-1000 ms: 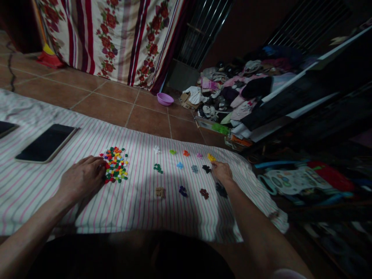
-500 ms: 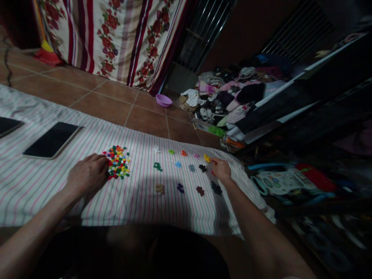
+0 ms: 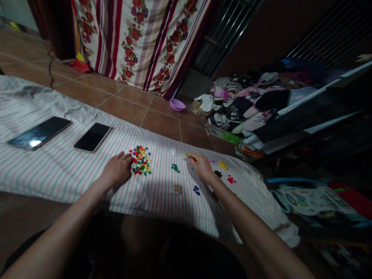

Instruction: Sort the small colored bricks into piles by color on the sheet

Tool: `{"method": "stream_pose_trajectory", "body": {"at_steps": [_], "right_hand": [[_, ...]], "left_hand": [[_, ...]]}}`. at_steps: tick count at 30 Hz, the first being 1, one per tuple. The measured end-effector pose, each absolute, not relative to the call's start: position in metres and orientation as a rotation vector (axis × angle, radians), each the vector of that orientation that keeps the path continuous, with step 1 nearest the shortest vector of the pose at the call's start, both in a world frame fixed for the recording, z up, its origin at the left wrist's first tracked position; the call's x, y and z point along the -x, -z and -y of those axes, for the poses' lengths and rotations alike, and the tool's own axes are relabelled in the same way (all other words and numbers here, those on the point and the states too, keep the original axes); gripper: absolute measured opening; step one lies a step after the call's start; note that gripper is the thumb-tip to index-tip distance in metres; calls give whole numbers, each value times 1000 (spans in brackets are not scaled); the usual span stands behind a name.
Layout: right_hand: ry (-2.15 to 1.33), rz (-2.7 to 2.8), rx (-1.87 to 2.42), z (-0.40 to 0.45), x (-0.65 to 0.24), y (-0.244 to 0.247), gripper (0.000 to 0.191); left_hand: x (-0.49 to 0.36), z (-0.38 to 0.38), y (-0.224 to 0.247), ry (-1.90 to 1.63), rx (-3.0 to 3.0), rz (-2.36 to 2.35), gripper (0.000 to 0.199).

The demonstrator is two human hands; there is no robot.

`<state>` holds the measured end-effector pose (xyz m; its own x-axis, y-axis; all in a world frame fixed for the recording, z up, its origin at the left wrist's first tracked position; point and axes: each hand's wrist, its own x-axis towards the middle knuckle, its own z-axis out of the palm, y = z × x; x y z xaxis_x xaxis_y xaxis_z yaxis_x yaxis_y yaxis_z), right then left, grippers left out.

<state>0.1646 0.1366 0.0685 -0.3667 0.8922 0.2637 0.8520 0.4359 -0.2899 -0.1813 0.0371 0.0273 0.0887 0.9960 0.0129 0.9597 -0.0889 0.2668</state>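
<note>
My left hand point(image 3: 118, 169) lies on the striped cloth, fingers stretched out and touching the left edge of a mixed heap of small coloured pieces point(image 3: 141, 161). My right hand point(image 3: 200, 166) is over the sorted piles, its thumb and fingertips pinched at the light green pieces point(image 3: 186, 154); whether a piece is between them is hidden. Around it lie little piles: white point(image 3: 173, 151), dark green point(image 3: 175, 167), tan point(image 3: 177, 188), dark blue point(image 3: 197, 190), pink point(image 3: 212, 161), yellow point(image 3: 223, 165), black point(image 3: 217, 174) and red point(image 3: 231, 179). My right hand and forearm cover other piles.
Two phones, one point(image 3: 40, 133) farther left and one point(image 3: 93, 137) nearer the heap, lie on the striped cloth point(image 3: 58, 170). Beyond its far edge are a tiled floor and a purple basin point(image 3: 177, 104). Heaped clothes point(image 3: 247, 100) and a dark shelf stand to the right.
My right hand has moved left from the yellow pile to the light green one. The red pile now shows fully. My left hand stays by the mixed heap; the view has swung left.
</note>
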Motion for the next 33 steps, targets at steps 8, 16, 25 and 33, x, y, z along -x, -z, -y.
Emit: {"method": "stream_pose_trajectory", "body": {"at_steps": [8,16,25,33], "right_hand": [[-360,2503,1208,-123,-73,-47,25],[-414,2574,1203,-123,-27,-30,28],[-403,2574,1306,-122,-16,-26,20],[-372,2551,1349,-117,-15,-29,21]], "left_hand": [[186,-35,-32,-243,-2193,-1909,47],[186,-33,-43,-123,-2183,-1888,48],[187,-33,-40,-135,-2190,-1895,46],[187,-34,-40,-128,-2218,-1885,45]]}}
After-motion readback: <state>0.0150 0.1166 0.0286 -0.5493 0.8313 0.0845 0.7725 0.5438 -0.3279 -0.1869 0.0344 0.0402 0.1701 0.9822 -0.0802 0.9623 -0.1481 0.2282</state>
